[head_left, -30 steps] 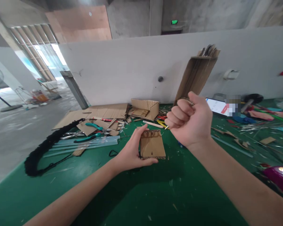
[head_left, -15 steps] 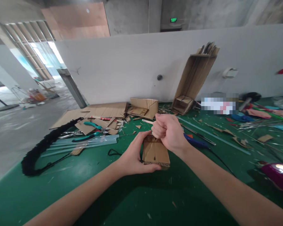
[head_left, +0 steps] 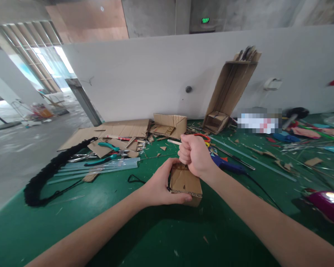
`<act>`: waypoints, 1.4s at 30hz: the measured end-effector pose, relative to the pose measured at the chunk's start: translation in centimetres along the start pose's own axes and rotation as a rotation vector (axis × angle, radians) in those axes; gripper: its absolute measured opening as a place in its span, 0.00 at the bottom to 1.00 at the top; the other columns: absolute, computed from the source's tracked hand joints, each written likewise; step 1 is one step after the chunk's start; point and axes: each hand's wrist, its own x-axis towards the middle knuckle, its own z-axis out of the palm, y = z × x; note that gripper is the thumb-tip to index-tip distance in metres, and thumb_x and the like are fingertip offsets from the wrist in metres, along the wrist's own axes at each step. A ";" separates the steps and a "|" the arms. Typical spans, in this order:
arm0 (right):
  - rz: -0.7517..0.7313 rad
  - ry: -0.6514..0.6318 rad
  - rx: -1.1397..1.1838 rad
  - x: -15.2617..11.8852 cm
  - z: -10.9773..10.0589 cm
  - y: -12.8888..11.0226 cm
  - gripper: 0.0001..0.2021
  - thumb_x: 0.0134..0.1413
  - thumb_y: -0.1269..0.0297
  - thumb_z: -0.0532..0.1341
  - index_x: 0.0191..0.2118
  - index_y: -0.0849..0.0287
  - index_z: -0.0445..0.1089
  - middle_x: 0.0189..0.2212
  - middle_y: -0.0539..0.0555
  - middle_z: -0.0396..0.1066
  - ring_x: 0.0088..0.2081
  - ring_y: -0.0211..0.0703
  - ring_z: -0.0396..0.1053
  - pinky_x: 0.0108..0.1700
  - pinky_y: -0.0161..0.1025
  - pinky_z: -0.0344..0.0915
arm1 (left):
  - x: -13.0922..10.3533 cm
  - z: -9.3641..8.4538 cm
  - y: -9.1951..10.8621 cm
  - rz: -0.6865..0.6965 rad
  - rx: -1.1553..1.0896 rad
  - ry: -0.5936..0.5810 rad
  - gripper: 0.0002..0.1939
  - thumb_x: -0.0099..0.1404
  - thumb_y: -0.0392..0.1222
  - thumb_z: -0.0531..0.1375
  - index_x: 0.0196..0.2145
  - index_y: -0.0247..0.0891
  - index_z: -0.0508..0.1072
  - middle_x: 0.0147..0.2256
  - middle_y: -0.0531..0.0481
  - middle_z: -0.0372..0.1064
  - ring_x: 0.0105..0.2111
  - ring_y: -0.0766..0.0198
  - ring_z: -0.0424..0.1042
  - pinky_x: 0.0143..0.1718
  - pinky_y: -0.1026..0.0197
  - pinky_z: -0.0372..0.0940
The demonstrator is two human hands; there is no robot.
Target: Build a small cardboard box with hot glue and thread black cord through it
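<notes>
My left hand (head_left: 167, 185) grips a small cardboard box (head_left: 185, 181) from its left side, thumb along the near edge and fingers round the far side. The box's top has a small dark hole near its front edge, and its near edge shows corrugation. Over the far part of the top, my right hand (head_left: 193, 154) is closed in a fist. Whatever that fist holds is hidden by the fingers. Just beyond it lies a pale stick (head_left: 173, 141), and a blue corded tool (head_left: 228, 165) lies to its right.
Teal-handled pliers (head_left: 108, 146), clear glue sticks (head_left: 122, 164) and a black fuzzy strip (head_left: 48, 178) lie left. Cardboard scraps (head_left: 130, 129) line the back. A tall cardboard holder (head_left: 229, 89) leans on the white partition (head_left: 144, 78). Orange-handled scissors (head_left: 203, 137) sit behind my fist; a magenta object (head_left: 325, 204) lies right.
My right fist has shifted slightly left and the box slightly right and nearer, with its front face showing more. The orange scissor handles now show behind the fist. My left hand keeps its hold.
</notes>
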 end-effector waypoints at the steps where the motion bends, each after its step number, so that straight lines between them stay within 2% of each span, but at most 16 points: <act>1: 0.000 0.009 0.006 0.0 0.0 0.0 0.21 0.48 0.65 0.55 0.13 0.55 0.44 0.08 0.39 0.39 0.11 0.27 0.35 0.15 0.31 0.32 | 0.0 0.0 0.1 -0.005 0.001 -0.005 0.39 0.48 0.48 0.69 0.53 0.37 0.57 0.49 0.40 0.64 0.50 0.50 0.66 0.50 0.50 0.63; 8: 0.097 -0.077 -0.010 -0.1 -0.5 -0.3 0.20 0.49 0.64 0.55 0.13 0.55 0.44 0.08 0.40 0.40 0.11 0.27 0.35 0.14 0.30 0.32 | 0.0 0.0 0.1 0.004 -0.030 -0.016 0.39 0.49 0.47 0.69 0.54 0.36 0.56 0.49 0.41 0.63 0.50 0.51 0.65 0.50 0.52 0.62; 12: 0.068 -0.111 -0.055 -0.2 -0.3 -0.3 0.21 0.49 0.64 0.55 0.12 0.56 0.44 0.08 0.40 0.41 0.11 0.26 0.36 0.14 0.30 0.33 | 0.0 0.1 0.0 0.009 -0.075 -0.020 0.39 0.50 0.46 0.69 0.54 0.36 0.55 0.50 0.41 0.62 0.51 0.51 0.64 0.51 0.52 0.62; 19: 0.035 -0.096 -0.062 -0.4 0.0 0.1 0.20 0.48 0.65 0.55 0.13 0.55 0.45 0.08 0.40 0.41 0.12 0.26 0.36 0.14 0.30 0.33 | -0.1 0.2 -0.2 0.018 -0.005 -0.003 0.40 0.49 0.48 0.69 0.55 0.35 0.55 0.51 0.39 0.60 0.52 0.50 0.63 0.52 0.51 0.61; 24: 0.015 -0.067 -0.039 -0.5 -0.1 0.0 0.21 0.48 0.64 0.56 0.13 0.55 0.44 0.08 0.40 0.40 0.11 0.26 0.36 0.15 0.31 0.33 | -0.1 0.1 0.0 0.042 -0.034 0.002 0.39 0.50 0.47 0.69 0.54 0.36 0.56 0.51 0.40 0.61 0.52 0.50 0.63 0.52 0.50 0.61; 30: -0.036 -0.031 0.039 -0.7 -0.4 -1.0 0.21 0.47 0.63 0.57 0.13 0.56 0.44 0.09 0.40 0.39 0.12 0.26 0.36 0.15 0.31 0.33 | -0.1 0.1 0.2 -0.039 -0.034 0.000 0.40 0.49 0.48 0.69 0.54 0.37 0.56 0.50 0.40 0.62 0.50 0.49 0.65 0.49 0.49 0.63; 39: -0.003 -0.011 0.102 -0.7 -0.4 -0.4 0.22 0.48 0.64 0.56 0.12 0.56 0.44 0.09 0.40 0.38 0.12 0.27 0.34 0.16 0.32 0.31 | -0.1 0.2 0.1 -0.016 -0.103 -0.010 0.39 0.49 0.46 0.69 0.54 0.37 0.55 0.50 0.41 0.62 0.51 0.50 0.64 0.50 0.51 0.62; 42: -0.056 -0.018 0.101 -0.6 -0.6 -0.8 0.22 0.49 0.62 0.57 0.13 0.57 0.45 0.09 0.40 0.37 0.13 0.28 0.34 0.16 0.32 0.32 | -0.2 0.1 -0.1 -0.043 -0.076 0.007 0.40 0.49 0.48 0.69 0.54 0.37 0.55 0.49 0.40 0.62 0.49 0.50 0.65 0.48 0.51 0.64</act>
